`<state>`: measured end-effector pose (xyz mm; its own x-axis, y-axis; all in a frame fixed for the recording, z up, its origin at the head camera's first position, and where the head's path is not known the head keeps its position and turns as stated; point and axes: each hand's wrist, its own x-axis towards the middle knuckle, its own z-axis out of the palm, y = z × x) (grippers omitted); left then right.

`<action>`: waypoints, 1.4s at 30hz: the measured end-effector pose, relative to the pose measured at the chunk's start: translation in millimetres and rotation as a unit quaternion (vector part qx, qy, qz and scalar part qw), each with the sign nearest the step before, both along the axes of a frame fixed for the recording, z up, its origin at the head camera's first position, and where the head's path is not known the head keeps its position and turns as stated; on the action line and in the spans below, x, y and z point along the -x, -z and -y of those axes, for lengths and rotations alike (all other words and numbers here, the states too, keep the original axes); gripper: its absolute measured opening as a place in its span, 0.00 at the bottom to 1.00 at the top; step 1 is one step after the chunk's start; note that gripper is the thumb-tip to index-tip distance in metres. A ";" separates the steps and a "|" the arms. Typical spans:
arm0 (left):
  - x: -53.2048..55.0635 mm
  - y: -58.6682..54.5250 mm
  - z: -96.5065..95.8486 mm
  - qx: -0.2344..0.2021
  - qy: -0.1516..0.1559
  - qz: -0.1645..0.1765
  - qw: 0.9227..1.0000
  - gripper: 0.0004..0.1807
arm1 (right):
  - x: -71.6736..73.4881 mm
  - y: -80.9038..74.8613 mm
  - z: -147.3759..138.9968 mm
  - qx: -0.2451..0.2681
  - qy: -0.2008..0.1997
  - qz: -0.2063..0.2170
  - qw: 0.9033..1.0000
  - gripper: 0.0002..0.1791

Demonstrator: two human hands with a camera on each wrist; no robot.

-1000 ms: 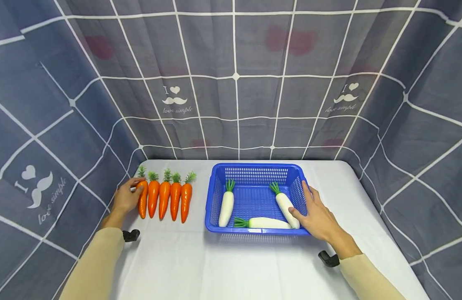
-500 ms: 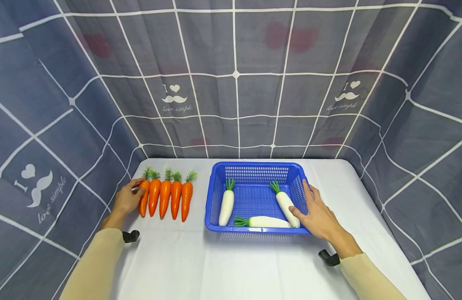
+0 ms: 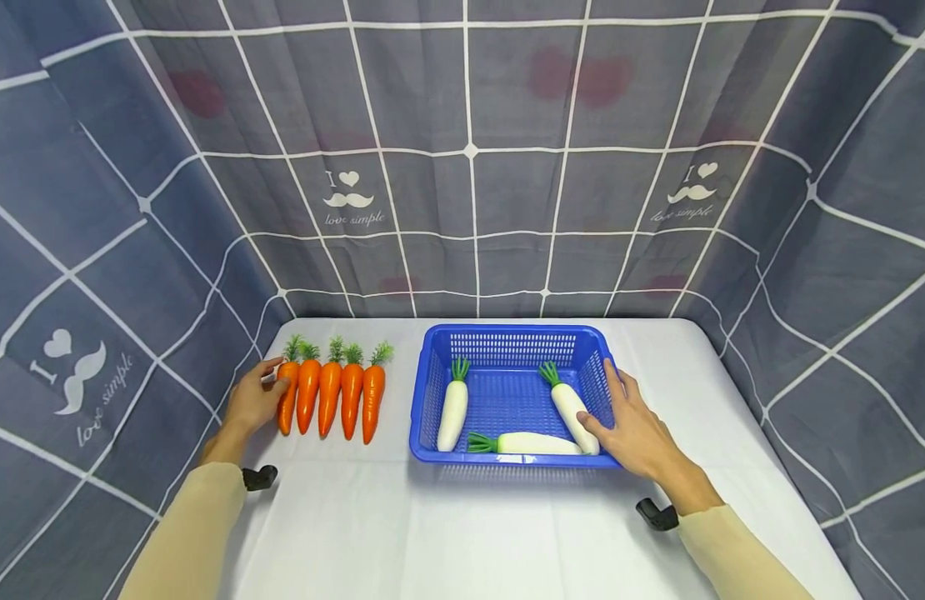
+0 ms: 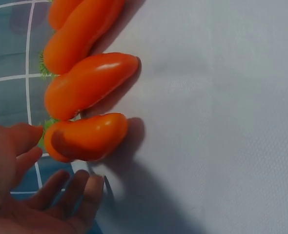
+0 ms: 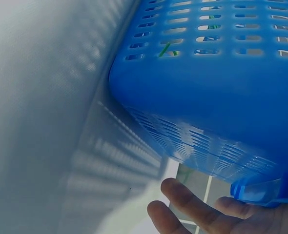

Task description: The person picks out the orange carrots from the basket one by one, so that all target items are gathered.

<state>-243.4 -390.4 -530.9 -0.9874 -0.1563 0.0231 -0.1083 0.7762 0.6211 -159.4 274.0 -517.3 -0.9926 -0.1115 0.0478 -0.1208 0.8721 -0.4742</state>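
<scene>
A row of several orange carrots [image 3: 329, 400] with leafy green tops lies on the white table at the left. My left hand [image 3: 252, 400] is beside the leftmost carrot [image 3: 286, 400], fingertips at its leafy end. In the left wrist view the fingers of that hand [image 4: 41, 190] are spread loosely around the near carrot [image 4: 88, 139], not wrapped round it. My right hand [image 3: 642, 433] rests on the right rim of a blue plastic basket [image 3: 511, 460], thumb over the inside. Its fingers [image 5: 188, 202] extend loosely outside the wall in the right wrist view.
Inside the basket lie a left white radish [image 3: 453, 415], a right white radish [image 3: 575, 417] and a front white radish [image 3: 537, 444] set crosswise. Grey checked cloth [image 3: 522, 192] hangs behind and along both sides of the white table [image 3: 477, 533].
The leftmost carrot has shifted slightly right, against its neighbour, with my left hand beside it. My right hand and the basket look unmoved.
</scene>
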 end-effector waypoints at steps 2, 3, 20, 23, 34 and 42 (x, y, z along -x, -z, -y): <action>-0.8 -1.8 -0.6 0.003 -0.003 -0.007 1.000 0.32 | 1.1 0.0 0.5 0.000 0.000 0.000 1.000 0.63; -1.2 -3.1 -1.2 0.005 -0.005 -0.011 1.000 0.32 | 1.6 0.0 0.8 0.000 0.000 0.001 1.000 0.63; -17.5 -37.0 -52.3 0.007 0.036 -0.080 0.996 0.30 | 8.2 0.5 0.5 -0.005 0.002 0.010 1.000 0.64; -19.7 -43.0 -67.5 0.004 0.059 -0.084 0.995 0.28 | 10.1 -0.6 -1.7 -0.006 0.002 0.009 1.000 0.64; -31.3 -52.6 -112.5 -0.006 0.115 -0.108 0.987 0.28 | 12.7 -3.1 -9.4 -0.018 0.003 0.006 1.000 0.65; -43.6 -55.2 -145.2 0.014 0.138 -0.119 0.983 0.30 | 11.3 -10.7 -10.2 -0.022 0.006 -0.023 0.999 0.63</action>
